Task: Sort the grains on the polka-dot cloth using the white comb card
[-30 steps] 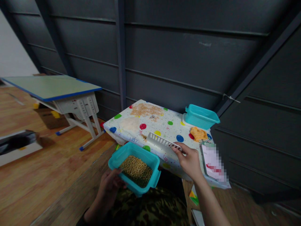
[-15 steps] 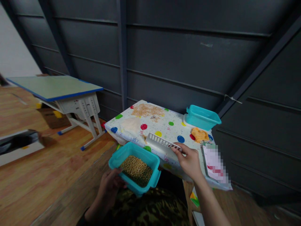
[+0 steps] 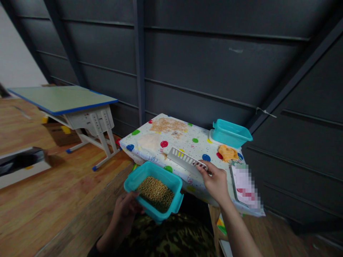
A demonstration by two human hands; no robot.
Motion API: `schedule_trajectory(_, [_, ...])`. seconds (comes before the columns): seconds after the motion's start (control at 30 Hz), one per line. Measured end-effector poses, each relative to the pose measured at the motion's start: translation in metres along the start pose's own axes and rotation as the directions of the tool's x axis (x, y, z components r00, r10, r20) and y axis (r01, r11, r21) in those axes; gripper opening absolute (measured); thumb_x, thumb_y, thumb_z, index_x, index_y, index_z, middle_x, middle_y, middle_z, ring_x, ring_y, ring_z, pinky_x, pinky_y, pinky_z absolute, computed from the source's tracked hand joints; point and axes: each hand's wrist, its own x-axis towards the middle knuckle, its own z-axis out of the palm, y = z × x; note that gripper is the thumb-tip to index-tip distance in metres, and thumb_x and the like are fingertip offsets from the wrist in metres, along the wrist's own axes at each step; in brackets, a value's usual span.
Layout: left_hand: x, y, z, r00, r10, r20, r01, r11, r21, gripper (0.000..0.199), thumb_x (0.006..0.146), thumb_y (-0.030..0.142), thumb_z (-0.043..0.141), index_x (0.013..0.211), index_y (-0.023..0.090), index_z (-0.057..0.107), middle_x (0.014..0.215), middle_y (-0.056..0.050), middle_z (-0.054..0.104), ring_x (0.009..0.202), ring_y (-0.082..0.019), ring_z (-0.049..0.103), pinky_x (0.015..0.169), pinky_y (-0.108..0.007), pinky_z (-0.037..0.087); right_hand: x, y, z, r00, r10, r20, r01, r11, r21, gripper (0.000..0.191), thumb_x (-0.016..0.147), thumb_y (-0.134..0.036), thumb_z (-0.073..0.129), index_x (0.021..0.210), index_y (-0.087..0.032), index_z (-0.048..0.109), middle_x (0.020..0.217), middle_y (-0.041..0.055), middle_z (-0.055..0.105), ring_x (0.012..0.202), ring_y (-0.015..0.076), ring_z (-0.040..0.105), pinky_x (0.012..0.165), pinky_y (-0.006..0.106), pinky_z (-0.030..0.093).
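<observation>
My left hand (image 3: pixel 128 207) grips the near left rim of a turquoise plastic container (image 3: pixel 175 180). Round yellow-tan beans (image 3: pixel 155 192) cover its bottom; the container is held just off the table's front edge, above my lap. In my right hand (image 3: pixel 215 178) is the right end of a long white-grey plastic strip with a row of slots (image 3: pixel 184 159), pinched between thumb and fingers. The strip is tilted over the front of the table, its far end beside a few small crumbs (image 3: pixel 164 156). Whether it touches the cloth I cannot tell.
On the dotted tablecloth (image 3: pixel 195 140) lie spread beans (image 3: pixel 167 125) and a pale powdery heap (image 3: pixel 149 141). A second turquoise container (image 3: pixel 232 132), an orange cloth (image 3: pixel 227 153) and a flat pad (image 3: pixel 243 185) are at the right. A desk (image 3: pixel 64 98) stands left; a dark wall rises behind.
My right hand has tipped the slotted strip, so its left end sits slightly higher and farther from me. The left hand and the container of beans have hardly moved.
</observation>
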Motion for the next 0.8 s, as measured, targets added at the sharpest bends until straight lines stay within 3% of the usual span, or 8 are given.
schedule_trajectory(0.17, [-0.004, -0.001, 0.002, 0.994, 0.105, 0.001, -0.105, 0.994, 0.002, 0.042, 0.068, 0.047, 0.112, 0.061, 0.021, 0.08, 0.051, -0.005, 0.073, 0.043, -0.02, 0.066, 0.046, -0.03, 0.054, 0.001, 0.004, 0.002, 1.0, 0.002, 0.023, -0.002, 1.0, 0.001, 0.032, 0.111, -0.052, 0.077, 0.107, -0.03, 0.1, 0.097, 0.0091, 0.099, 0.075, 0.0311, 0.09, 0.071, 0.036, 0.071])
schedule_trajectory(0.37, [0.007, 0.0, -0.006, 1.0, -0.015, 0.009, 0.015, 1.0, 0.004, 0.045, 0.054, 0.044, 0.116, 0.064, 0.021, 0.079, 0.054, -0.005, 0.075, 0.043, -0.024, 0.068, 0.042, -0.032, 0.053, 0.007, 0.003, 0.005, 0.998, -0.023, 0.059, 0.023, 1.0, 0.001, 0.033, 0.111, -0.054, 0.078, 0.107, -0.03, 0.101, 0.089, 0.0083, 0.096, 0.069, 0.0304, 0.088, 0.071, 0.037, 0.071])
schedule_trajectory(0.47, [0.01, -0.001, -0.007, 0.999, 0.039, 0.004, -0.039, 0.999, 0.0, 0.047, 0.058, 0.048, 0.117, 0.065, 0.021, 0.08, 0.055, -0.004, 0.076, 0.044, -0.021, 0.068, 0.044, -0.03, 0.054, 0.01, 0.0, 0.005, 0.997, -0.04, 0.072, 0.041, 0.999, -0.001, 0.034, 0.112, -0.054, 0.078, 0.108, -0.03, 0.101, 0.086, 0.0082, 0.095, 0.067, 0.0308, 0.087, 0.072, 0.038, 0.072])
schedule_trajectory(0.6, [0.004, 0.002, -0.003, 1.0, 0.019, 0.023, -0.019, 0.999, 0.028, 0.052, 0.054, 0.053, 0.118, 0.058, 0.021, 0.077, 0.051, -0.005, 0.072, 0.043, -0.02, 0.065, 0.044, -0.031, 0.052, 0.008, -0.005, 0.004, 0.994, -0.046, 0.104, 0.044, 0.999, 0.025, 0.032, 0.111, -0.05, 0.078, 0.107, -0.03, 0.102, 0.088, 0.0081, 0.096, 0.066, 0.0294, 0.086, 0.068, 0.036, 0.069])
schedule_trajectory(0.8, [-0.007, 0.008, 0.004, 0.997, 0.081, 0.007, -0.081, 0.995, 0.062, 0.049, 0.059, 0.056, 0.116, 0.062, 0.023, 0.079, 0.054, -0.005, 0.075, 0.047, -0.025, 0.071, 0.048, -0.035, 0.057, 0.007, -0.007, 0.002, 0.998, -0.025, 0.066, 0.024, 1.0, 0.01, 0.03, 0.11, -0.049, 0.079, 0.11, -0.029, 0.101, 0.094, 0.0085, 0.098, 0.074, 0.03, 0.09, 0.071, 0.035, 0.071])
